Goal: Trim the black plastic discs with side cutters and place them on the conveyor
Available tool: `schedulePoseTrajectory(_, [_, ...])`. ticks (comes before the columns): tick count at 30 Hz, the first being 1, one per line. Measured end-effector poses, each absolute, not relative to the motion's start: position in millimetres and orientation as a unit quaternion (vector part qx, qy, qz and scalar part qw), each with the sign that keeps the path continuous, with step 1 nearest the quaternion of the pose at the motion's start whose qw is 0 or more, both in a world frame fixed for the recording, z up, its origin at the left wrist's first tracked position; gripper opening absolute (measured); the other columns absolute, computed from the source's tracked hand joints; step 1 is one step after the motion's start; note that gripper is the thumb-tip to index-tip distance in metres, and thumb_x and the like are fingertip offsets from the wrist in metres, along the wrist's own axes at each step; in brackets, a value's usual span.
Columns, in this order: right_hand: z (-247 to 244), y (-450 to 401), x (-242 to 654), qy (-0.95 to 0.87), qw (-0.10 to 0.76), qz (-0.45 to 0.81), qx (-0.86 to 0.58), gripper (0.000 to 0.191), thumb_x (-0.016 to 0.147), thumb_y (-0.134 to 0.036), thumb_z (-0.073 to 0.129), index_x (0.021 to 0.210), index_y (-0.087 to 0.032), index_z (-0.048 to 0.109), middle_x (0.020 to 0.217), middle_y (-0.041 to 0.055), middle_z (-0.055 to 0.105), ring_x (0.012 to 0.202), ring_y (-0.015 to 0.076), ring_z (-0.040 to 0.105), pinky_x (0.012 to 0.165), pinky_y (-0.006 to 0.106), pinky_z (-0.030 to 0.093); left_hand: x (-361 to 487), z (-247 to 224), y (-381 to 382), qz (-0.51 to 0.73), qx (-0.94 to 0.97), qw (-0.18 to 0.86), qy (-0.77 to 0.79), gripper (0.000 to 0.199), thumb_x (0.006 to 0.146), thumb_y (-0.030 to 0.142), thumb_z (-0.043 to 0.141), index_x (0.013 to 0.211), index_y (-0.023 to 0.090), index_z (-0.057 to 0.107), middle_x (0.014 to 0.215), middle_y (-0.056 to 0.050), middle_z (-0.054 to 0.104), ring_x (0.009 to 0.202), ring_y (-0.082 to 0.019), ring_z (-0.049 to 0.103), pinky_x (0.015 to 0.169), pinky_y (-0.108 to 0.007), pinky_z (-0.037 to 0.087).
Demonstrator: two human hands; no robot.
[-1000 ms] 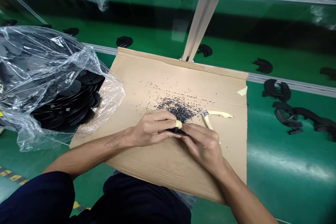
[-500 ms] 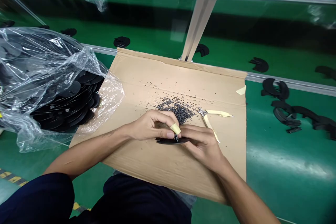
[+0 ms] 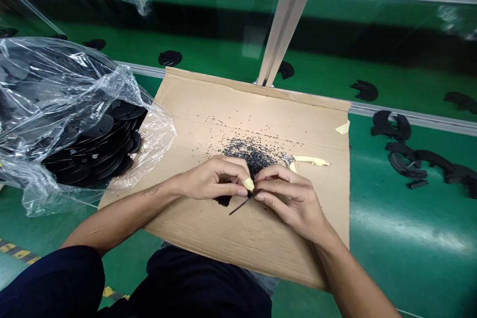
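Observation:
My left hand [image 3: 212, 179] and my right hand [image 3: 290, 201] are close together over a cardboard sheet [image 3: 208, 223]. The left hand curls around a black plastic piece [image 3: 223, 201], and its fingertip wrapped in pale yellow tape [image 3: 248, 185] nearly meets the right fingers. A thin black strip [image 3: 242, 203] runs down-left from the right fingertips. Just above the hands lies a heap of dark grit [image 3: 249, 155]. Yellow-handled pliers [image 3: 309, 161] lie by the right hand, their lower handle partly hidden.
A clear plastic bag [image 3: 147, 134] of stacked black discs [image 3: 100, 146] sits at the left. Black curved pieces [image 3: 406, 156] lie on the green bench at the right. An aluminium post [image 3: 286, 25] and metal rail [image 3: 413, 117] stand beyond the cardboard.
The wide black piece seen between my hands has given way to a thin strip angled down-left, with a small black patch under the left hand. My right hand has moved up over the pliers' handle.

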State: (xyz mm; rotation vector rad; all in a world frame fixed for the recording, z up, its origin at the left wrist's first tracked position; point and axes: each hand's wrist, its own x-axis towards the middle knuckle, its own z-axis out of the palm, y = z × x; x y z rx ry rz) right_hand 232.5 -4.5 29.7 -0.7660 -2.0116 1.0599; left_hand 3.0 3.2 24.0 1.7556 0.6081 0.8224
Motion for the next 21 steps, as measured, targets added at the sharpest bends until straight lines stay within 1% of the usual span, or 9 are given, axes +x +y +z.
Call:
schedulePoseTrajectory(3, [26,-8,231,-0.778,0.391,0.378,-0.315,0.009,0.089,-0.020,0.070,0.093,-0.023,0.077,0.095,0.0071,0.070,0.082,0.0175,0.067,0.068,0.034,0.058,5,21,4,0.360,0.730,0.520,0.258,0.018,0.095,0.034,0.064,0.095,0.019,0.073,0.085,-0.006,0.068,0.076,-0.013,0.064,0.069,-0.027,0.053])
schedulePoseTrajectory(6, [25,-13,228,-0.765,0.438,0.311,-0.354,0.015,0.087,-0.018,0.071,0.099,-0.025,0.076,0.095,0.0062,0.070,0.083,0.0186,0.067,0.068,0.035,0.058,9,16,2,0.392,0.709,0.528,0.256,0.041,0.098,0.052,0.050,0.102,0.018,0.072,0.090,-0.009,0.069,0.084,-0.017,0.065,0.073,-0.031,0.055])
schedulePoseTrajectory(8, [26,-13,230,-0.776,0.432,0.284,-0.362,0.016,0.088,-0.019,0.070,0.102,-0.026,0.075,0.096,0.0054,0.070,0.085,0.0189,0.067,0.069,0.035,0.058,13,13,-1,0.396,0.708,0.521,0.266,0.042,0.093,0.056,0.057,0.105,0.017,0.071,0.094,-0.010,0.069,0.087,-0.018,0.066,0.075,-0.032,0.056])
schedulePoseTrajectory(10, [30,-6,238,-0.803,0.386,0.267,-0.368,0.015,0.090,-0.026,0.069,0.105,-0.027,0.074,0.104,0.0065,0.069,0.094,0.0212,0.067,0.077,0.039,0.059,16,11,-4,0.405,0.700,0.497,0.314,0.033,0.088,0.044,0.071,0.106,0.017,0.070,0.094,-0.008,0.071,0.085,-0.017,0.067,0.074,-0.031,0.057])
schedulePoseTrajectory(11, [32,-1,245,-0.818,0.351,0.250,-0.381,0.020,0.090,-0.032,0.069,0.109,-0.027,0.072,0.111,0.0081,0.068,0.102,0.0237,0.066,0.083,0.043,0.058,17,9,-4,0.416,0.688,0.486,0.344,0.029,0.086,0.037,0.074,0.106,0.017,0.070,0.095,-0.007,0.072,0.085,-0.016,0.068,0.074,-0.030,0.058])
schedulePoseTrajectory(13, [34,10,264,-0.838,0.277,0.185,-0.433,0.043,0.086,-0.045,0.072,0.123,-0.024,0.066,0.126,0.0138,0.062,0.116,0.0310,0.060,0.092,0.051,0.055,18,7,-4,0.444,0.648,0.477,0.394,0.024,0.085,0.028,0.073,0.105,0.015,0.069,0.095,-0.007,0.074,0.085,-0.016,0.071,0.075,-0.029,0.060])
schedulePoseTrajectory(15, [34,19,284,-0.844,0.193,0.100,-0.490,0.065,0.079,-0.053,0.076,0.132,-0.018,0.060,0.130,0.0198,0.059,0.119,0.0384,0.057,0.091,0.057,0.052,18,5,-3,0.473,0.615,0.474,0.417,0.023,0.082,0.026,0.075,0.101,0.013,0.070,0.095,-0.007,0.076,0.085,-0.016,0.072,0.074,-0.028,0.061])
schedulePoseTrajectory(18, [29,26,304,-0.847,0.099,0.051,-0.521,0.057,0.077,-0.052,0.077,0.121,-0.017,0.066,0.113,0.0176,0.066,0.104,0.0380,0.062,0.079,0.052,0.054,17,3,0,0.498,0.597,0.465,0.423,0.022,0.081,0.026,0.076,0.099,0.014,0.073,0.095,-0.008,0.077,0.085,-0.017,0.073,0.073,-0.028,0.062])
schedulePoseTrajectory(21, [27,27,302,-0.838,0.112,0.062,-0.530,0.042,0.083,-0.046,0.068,0.113,-0.017,0.067,0.105,0.0150,0.069,0.090,0.0323,0.066,0.070,0.045,0.055,18,2,1,0.507,0.598,0.460,0.417,0.021,0.081,0.026,0.075,0.099,0.014,0.074,0.098,-0.009,0.077,0.090,-0.018,0.073,0.079,-0.031,0.062])
